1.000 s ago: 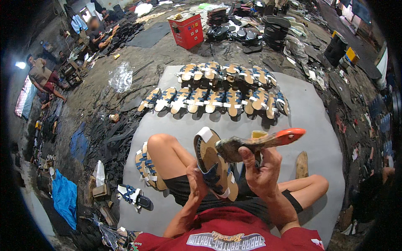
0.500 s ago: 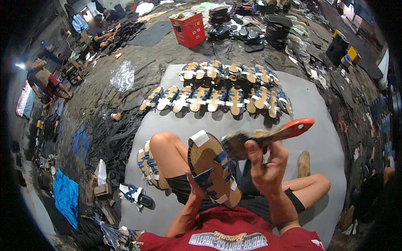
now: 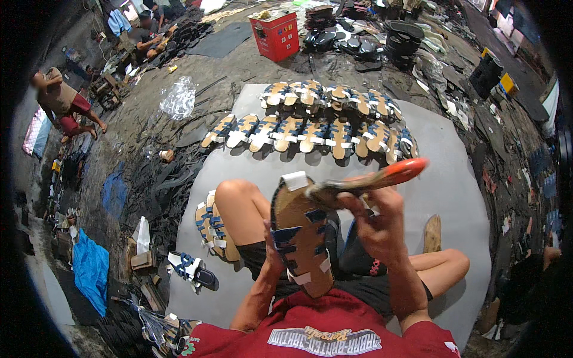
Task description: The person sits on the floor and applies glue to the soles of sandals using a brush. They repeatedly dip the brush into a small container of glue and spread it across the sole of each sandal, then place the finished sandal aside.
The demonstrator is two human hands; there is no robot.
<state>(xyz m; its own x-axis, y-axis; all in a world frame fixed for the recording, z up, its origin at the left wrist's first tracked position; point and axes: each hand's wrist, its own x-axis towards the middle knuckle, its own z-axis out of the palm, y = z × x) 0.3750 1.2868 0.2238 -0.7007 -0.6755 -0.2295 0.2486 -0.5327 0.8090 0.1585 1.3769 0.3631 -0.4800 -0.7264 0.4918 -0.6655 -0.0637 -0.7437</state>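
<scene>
My left hand [image 3: 273,247] grips the side of a sandal piece [image 3: 303,247], a tan sole with blue and white strap ends across its face. It is tilted upright above my lap, and most of my left fingers are behind it. My right hand [image 3: 382,221] is closed round a flat brush [image 3: 361,184] with a red-ended handle pointing right. The brush's dark bristle end meets the sole's upper part, near a white strap. Between my knees lies something dark, partly covered by my hands.
Two rows of similar sandal pieces [image 3: 314,136] lie on the grey sheet [image 3: 206,173]. More pieces [image 3: 210,230] rest by my left knee, beside a finished-looking sandal [image 3: 191,268]. A wooden sole shape [image 3: 433,234] lies right. Beyond stand a red tin [image 3: 274,37] and another person [image 3: 62,98].
The brush has moved left and down onto the sole's upper part, its handle levelling out. My left hand has turned the sandal piece a little more upright.
</scene>
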